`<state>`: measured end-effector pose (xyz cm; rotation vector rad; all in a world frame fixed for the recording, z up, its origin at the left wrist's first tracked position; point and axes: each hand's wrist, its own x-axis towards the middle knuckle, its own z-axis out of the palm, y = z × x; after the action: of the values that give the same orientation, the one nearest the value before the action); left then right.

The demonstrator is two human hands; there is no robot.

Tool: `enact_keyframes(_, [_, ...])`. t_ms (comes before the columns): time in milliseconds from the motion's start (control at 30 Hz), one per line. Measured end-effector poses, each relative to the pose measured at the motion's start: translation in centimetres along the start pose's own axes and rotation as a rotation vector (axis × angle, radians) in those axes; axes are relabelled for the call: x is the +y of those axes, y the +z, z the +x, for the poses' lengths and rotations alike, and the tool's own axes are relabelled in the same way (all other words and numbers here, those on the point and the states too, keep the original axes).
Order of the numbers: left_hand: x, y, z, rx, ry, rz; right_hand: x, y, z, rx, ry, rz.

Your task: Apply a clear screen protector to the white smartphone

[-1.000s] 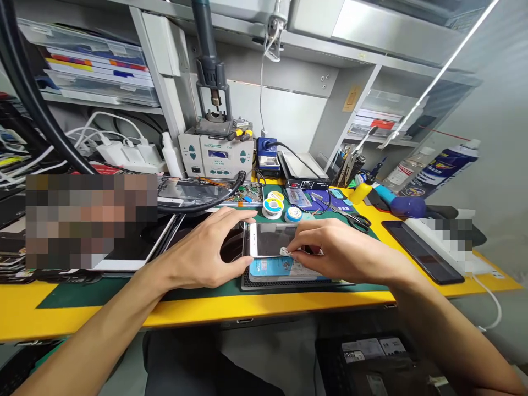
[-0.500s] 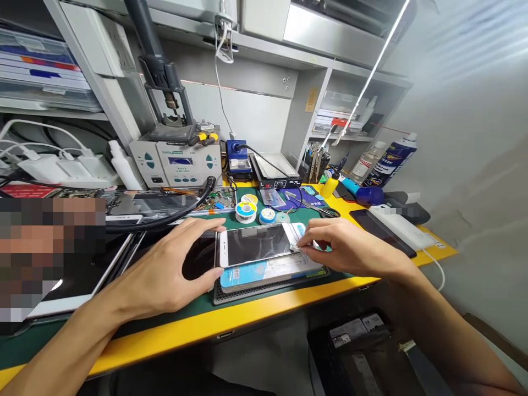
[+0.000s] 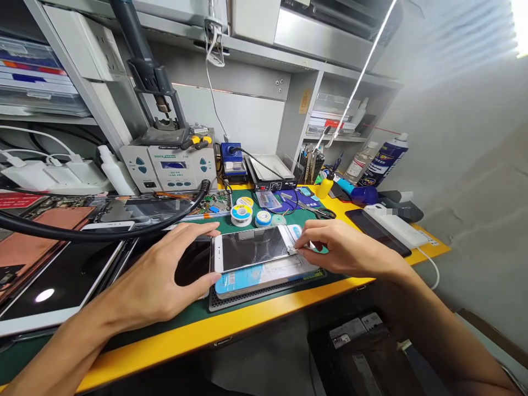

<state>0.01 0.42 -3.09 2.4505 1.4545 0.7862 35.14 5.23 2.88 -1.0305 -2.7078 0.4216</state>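
Head view, left hand (image 3: 154, 280) spread around phone (image 3: 251, 248) edge, right fingers (image 3: 317, 237) pinching white tab (image 3: 292, 251)

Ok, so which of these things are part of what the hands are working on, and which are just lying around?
In use: left hand, right hand, white-framed smartphone, small white piece pinched by the right hand, blue-printed package beneath the phone.

Lying about: solder spools, scissors, aerosol can, tablet.
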Motion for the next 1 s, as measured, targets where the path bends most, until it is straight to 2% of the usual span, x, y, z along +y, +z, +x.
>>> enact_keyframes(567, [0.1, 0.0, -0.1, 0.027, 0.012, 0.032, 0.3, -0.5, 0.8, -0.036, -0.004, 0.01])
enact_keyframes(1000, [-0.2, 0.0, 0.1, 0.026, 0.036, 0.052, 1.1, -0.9, 3.9, -0.024, -0.007, -0.037])
